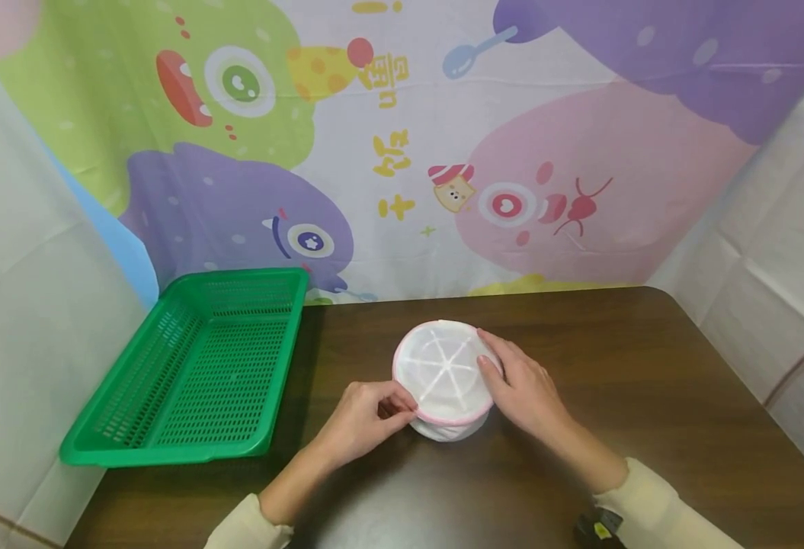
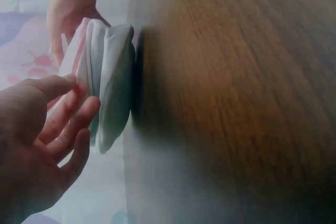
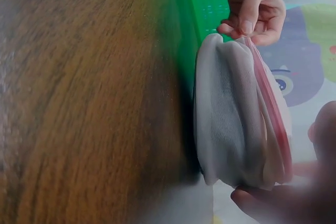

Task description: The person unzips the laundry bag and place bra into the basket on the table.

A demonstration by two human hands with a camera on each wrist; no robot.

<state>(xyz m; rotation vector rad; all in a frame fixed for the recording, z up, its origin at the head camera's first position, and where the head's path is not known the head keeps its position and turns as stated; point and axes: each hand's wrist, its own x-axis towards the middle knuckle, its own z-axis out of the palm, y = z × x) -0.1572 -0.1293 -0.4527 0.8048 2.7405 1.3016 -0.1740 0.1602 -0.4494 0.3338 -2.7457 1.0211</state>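
Note:
A round white mesh laundry bag (image 1: pixel 443 374) with a pink rim and white spokes across its top stands on the table, its soft side bunched in folds. My left hand (image 1: pixel 367 419) pinches the pink rim at the bag's near left between thumb and forefinger. In the left wrist view, the other fingers of the left hand (image 2: pixel 47 129) lie loosely bent beside the mesh. On the far right side, my right hand (image 1: pixel 525 385) holds the bag's edge, thumb over the top. The right wrist view shows the bag's folded side (image 3: pixel 231 114) and pink zipper band; much of the right hand is blurred there.
A green plastic basket (image 1: pixel 281 389) with slotted walls and floor stands on the left of the brown wooden table (image 1: pixel 614 366). Behind the table hangs a cartoon-printed cloth (image 1: pixel 402 252). A small black object (image 1: pixel 597 528) is by the right sleeve.

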